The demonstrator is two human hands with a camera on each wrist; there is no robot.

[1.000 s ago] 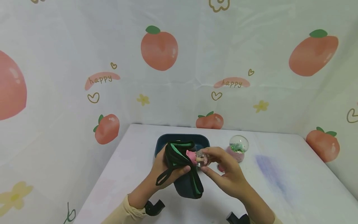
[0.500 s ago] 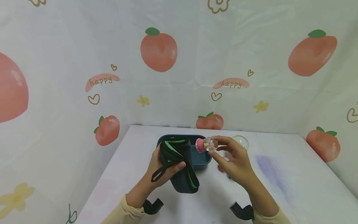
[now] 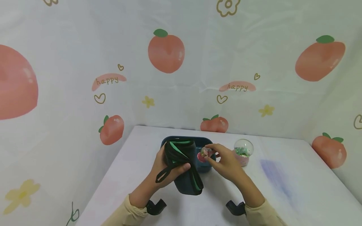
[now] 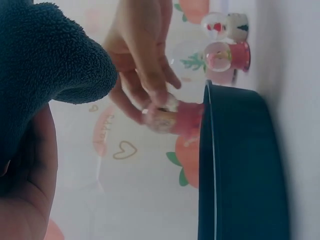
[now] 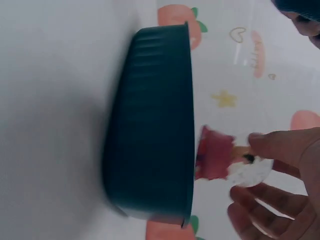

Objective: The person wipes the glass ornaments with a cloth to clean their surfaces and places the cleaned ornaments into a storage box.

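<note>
My left hand [image 3: 162, 171] grips a folded dark teal towel [image 3: 179, 153] with black trim, bright green edging and a hanging loop. In the left wrist view its terry pile shows close up. My right hand [image 3: 228, 165] pinches the clear ball of a small snow globe [image 3: 203, 153] with a pink base. That globe is tilted base-down over the right part of a dark teal basin [image 3: 205, 169]. From the right wrist view, the pink base [image 5: 217, 155] is at the basin's rim; whether they touch I cannot tell. The towel hides the basin's left front.
A larger snow globe [image 3: 244, 151] with green inside and a pink base stands right of the basin. Two smaller snow globes, one pink-based [image 4: 230, 56] and one white-based [image 4: 227, 26], show in the left wrist view. A printed cloth backdrop rises behind the table [image 3: 277, 201].
My right hand first drew the small snow globe away from the towel, turning it upright, then lowered it to the basin. The left hand keeps its hold on the towel.
</note>
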